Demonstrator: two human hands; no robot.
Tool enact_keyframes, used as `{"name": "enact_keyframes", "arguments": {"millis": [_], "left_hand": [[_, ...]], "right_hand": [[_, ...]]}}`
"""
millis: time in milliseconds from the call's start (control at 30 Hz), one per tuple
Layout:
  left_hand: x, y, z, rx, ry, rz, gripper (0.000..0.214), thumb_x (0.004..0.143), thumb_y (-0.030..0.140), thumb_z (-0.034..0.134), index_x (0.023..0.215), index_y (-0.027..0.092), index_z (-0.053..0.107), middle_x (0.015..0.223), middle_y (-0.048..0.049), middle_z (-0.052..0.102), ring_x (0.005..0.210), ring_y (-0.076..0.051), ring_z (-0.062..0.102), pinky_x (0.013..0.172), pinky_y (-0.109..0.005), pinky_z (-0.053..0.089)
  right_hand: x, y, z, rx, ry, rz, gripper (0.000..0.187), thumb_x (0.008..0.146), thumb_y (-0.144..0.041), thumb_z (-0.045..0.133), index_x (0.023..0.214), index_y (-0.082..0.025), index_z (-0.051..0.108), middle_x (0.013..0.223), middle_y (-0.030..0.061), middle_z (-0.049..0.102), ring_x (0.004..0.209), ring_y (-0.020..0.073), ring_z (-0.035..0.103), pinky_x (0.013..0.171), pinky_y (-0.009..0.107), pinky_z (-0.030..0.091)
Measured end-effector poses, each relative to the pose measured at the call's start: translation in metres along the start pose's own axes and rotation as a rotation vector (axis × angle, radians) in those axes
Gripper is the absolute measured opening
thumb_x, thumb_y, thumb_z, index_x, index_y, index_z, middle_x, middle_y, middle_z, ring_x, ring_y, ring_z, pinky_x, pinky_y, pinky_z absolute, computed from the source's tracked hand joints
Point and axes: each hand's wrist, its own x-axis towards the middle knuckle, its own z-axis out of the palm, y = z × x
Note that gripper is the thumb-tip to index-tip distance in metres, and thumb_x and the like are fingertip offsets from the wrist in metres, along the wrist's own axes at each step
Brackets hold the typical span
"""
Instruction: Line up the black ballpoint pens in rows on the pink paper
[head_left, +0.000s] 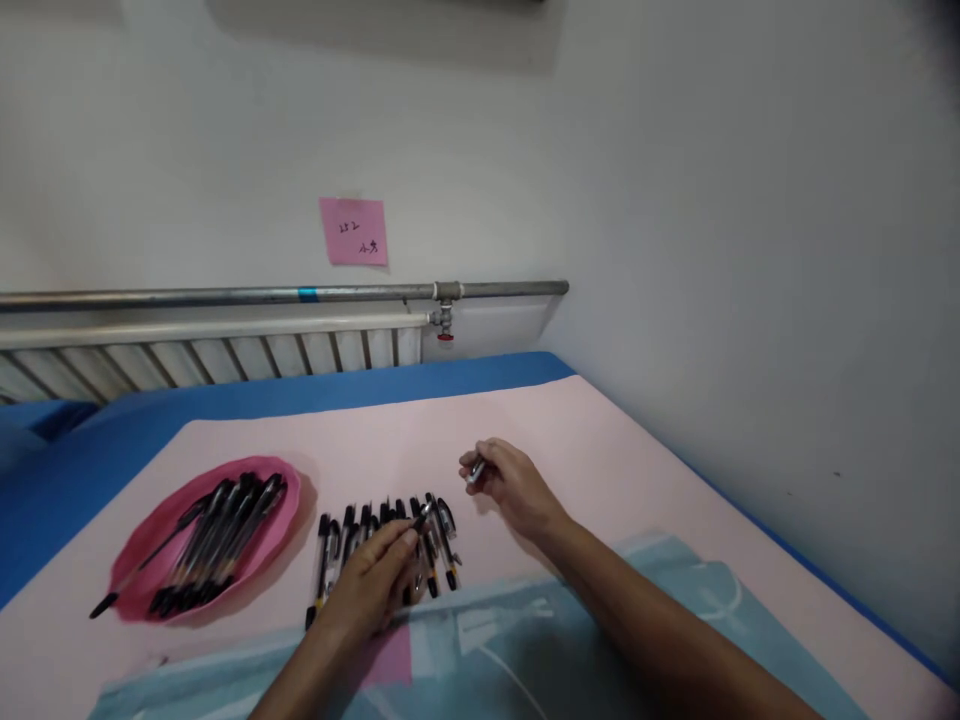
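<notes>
Teal sheet with white markings (577,655), along the near edge. Pink paper square (391,660), beside the left forearm.

Left hand (375,575): thumb and forefinger pinching a slender black piece with a pale, shiny end (423,517), held over the row of pens.

Row of black-capped pens with clear barrels (366,517): side by side on the pale pink table covering (517,405), partly hidden by the left hand.

Oval bright-pink dish (142,548), left of the row: holds a bundle of black pens with clear barrels (225,540); one black end juts over the near-left rim.

Right hand (517,487): fingers curled, pinching a small pale, shiny piece (475,470), raised right of the row; exact type unclear.

Blue surface (450,374), beyond the covering. White ribbed radiator (285,352); valve with red handle (445,325); grey metal pipe (375,293).

Pink handwritten note (355,232), on the white wall (465,150).
</notes>
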Motion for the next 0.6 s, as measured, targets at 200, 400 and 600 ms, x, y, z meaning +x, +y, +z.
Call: {"name": "enact_keyframes", "arguments": {"millis": [200, 400, 600], "left_hand": [[0.013, 0.013, 0.048, 0.045, -0.113, 0.059, 0.037, 0.067, 0.049, 0.059, 0.087, 0.018, 0.056, 0.049, 0.0078, 0.044, 0.031, -0.002, 0.025, 0.031, -0.016, 0.012], [0.026, 0.000, 0.087, -0.040, -0.046, 0.050, 0.033, 0.069, 0.047, 0.059, 0.084, 0.019, 0.054, 0.052, 0.0077, 0.045, 0.035, -0.002, 0.027, 0.034, -0.014, 0.016], [0.027, -0.016, 0.079, -0.092, -0.019, -0.041, 0.033, 0.066, 0.046, 0.063, 0.082, 0.018, 0.054, 0.051, 0.0070, 0.045, 0.037, -0.002, 0.031, 0.036, -0.012, 0.021]], "right_hand": [[-0.015, -0.005, -0.022, 0.107, -0.063, 0.220, 0.013, 0.068, -0.024, 0.055, 0.077, -0.014, 0.056, 0.058, -0.0049, 0.049, 0.034, 0.0006, 0.027, 0.032, 0.015, 0.014], [-0.021, -0.011, -0.032, 0.038, -0.015, 0.188, 0.020, 0.065, -0.028, 0.066, 0.069, -0.016, 0.051, 0.042, -0.0094, 0.040, 0.034, 0.0012, 0.026, 0.035, 0.016, 0.014], [-0.021, 0.008, -0.037, 0.005, -0.023, 0.299, 0.020, 0.061, -0.026, 0.068, 0.068, -0.016, 0.051, 0.040, -0.0109, 0.035, 0.033, 0.0010, 0.023, 0.035, 0.017, 0.013]]}}
